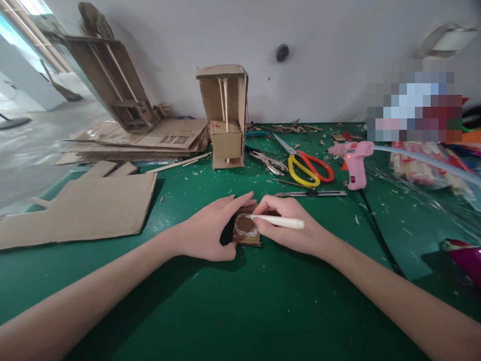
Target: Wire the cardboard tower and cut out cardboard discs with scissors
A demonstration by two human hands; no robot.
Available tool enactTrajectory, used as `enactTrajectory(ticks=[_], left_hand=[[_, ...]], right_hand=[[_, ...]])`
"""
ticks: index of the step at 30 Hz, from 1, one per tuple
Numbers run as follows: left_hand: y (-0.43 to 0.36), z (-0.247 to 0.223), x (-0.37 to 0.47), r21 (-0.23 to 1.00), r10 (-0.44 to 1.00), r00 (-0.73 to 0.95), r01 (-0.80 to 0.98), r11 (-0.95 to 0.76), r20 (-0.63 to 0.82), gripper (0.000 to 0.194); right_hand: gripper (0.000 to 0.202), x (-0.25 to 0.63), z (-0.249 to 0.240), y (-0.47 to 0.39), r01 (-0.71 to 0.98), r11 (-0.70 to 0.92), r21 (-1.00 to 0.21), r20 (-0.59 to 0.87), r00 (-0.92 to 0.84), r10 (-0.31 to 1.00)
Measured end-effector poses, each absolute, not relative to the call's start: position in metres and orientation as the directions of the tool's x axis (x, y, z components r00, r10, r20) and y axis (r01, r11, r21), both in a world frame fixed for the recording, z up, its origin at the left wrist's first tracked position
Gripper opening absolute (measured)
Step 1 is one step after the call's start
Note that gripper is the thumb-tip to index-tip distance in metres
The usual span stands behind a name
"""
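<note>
A small brown cardboard piece [246,234] lies on the green table, with a white ring-like outline drawn on it. My left hand [210,228] curves around its left side, thumb at the near edge and fingers at the far edge, holding it. Something black [227,234] shows under that palm; I cannot make out what it is. Pinched in my right hand [295,228] is a white marker pen [281,221], its tip at the upper part of the drawn outline. The far edge of the piece is partly hidden by my fingers.
Behind my hands stand a cardboard box model [228,145], pliers [268,163], scissors [300,163] and a utility knife [311,193]. A pink glue gun [355,163] with a black cord is at right. Flat cardboard [108,208] lies left, near stacked sheets [173,135].
</note>
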State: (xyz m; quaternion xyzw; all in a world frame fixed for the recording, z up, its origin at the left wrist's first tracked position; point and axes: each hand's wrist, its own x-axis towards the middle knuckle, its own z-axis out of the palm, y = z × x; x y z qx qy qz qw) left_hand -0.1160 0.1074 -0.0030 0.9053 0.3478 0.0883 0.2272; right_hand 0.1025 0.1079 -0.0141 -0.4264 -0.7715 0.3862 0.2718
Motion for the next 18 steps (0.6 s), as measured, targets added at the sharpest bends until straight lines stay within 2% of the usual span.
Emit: enactTrajectory(ticks=[6, 18], left_hand=[[0.1083, -0.0041, -0.1165, 0.509, 0.654, 0.754, 0.542, -0.669, 0.059, 0.096], [0.1075, -0.0029, -0.1163, 0.505, 0.664, 0.747, 0.566, -0.652, 0.019, 0.095]], right_hand=[[0.006, 0.0992, -0.0117, 0.1090, 0.432, 0.348, -0.832, 0.080, -0.527, 0.846], [0.008, 0.1019, -0.0151, 0.1113, 0.461, 0.350, -0.816, 0.090, -0.496, 0.864]])
